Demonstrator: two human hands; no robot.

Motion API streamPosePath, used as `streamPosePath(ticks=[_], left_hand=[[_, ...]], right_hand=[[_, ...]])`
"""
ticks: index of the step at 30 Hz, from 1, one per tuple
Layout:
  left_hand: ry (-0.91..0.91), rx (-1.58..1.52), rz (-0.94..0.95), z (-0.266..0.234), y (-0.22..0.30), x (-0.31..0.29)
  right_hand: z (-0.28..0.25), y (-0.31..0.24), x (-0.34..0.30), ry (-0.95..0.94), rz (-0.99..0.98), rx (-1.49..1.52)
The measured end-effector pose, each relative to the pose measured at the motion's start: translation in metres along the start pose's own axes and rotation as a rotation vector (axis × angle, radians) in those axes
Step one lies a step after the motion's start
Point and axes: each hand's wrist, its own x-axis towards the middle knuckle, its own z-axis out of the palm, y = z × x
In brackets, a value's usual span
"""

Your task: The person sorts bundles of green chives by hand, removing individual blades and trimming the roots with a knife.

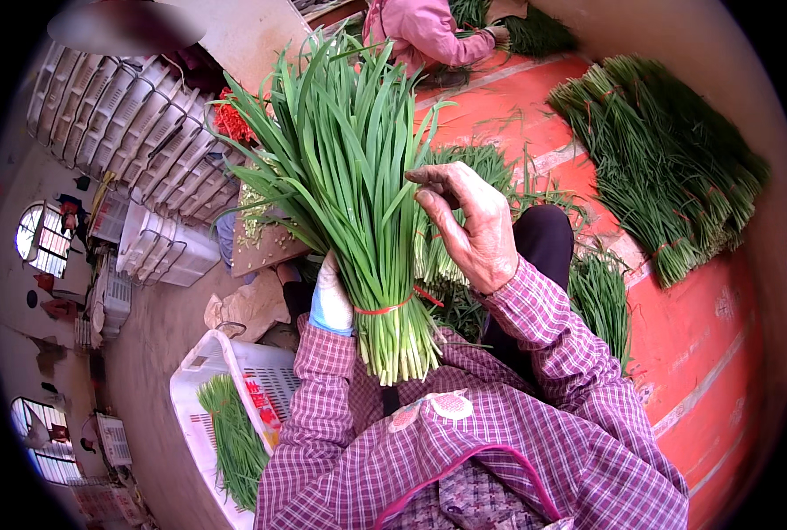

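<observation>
My left hand, in a white and blue glove, is closed round a bunch of garlic chives. The bunch stands upright, its leafy tops pointing away from me and its pale cut stems toward my lap. A red band circles it low down, with a loose end sticking out on the right. Just right of the leaves is my bare right hand. Its thumb and forefinger are bent toward the bunch with a gap between them, and nothing shows in them.
A white crate with chives in it stands at my left. Banded bunches are piled on the red floor covering at right. Another person works at the far side. Stacked white crates fill the far left.
</observation>
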Motion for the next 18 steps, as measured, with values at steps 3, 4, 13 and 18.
streamPosePath(ticks=[3, 4, 13, 18], left_hand=[[-0.011, -0.086, -0.114, 0.005, -0.003, 0.008], [-0.024, -0.086, -0.121, 0.005, -0.006, 0.012], [-0.052, -0.109, -0.278, 0.043, 0.006, 0.079], [-0.135, 0.471, -0.078, 0.064, -0.011, 0.172]], right_hand=[[0.004, 0.007, 0.022, -0.033, -0.046, -0.066], [0.003, 0.012, 0.028, -0.037, -0.068, -0.142], [-0.033, 0.055, 0.006, 0.056, 0.046, -0.123], [-0.124, 0.12, -0.06, 0.276, 0.43, -0.237]])
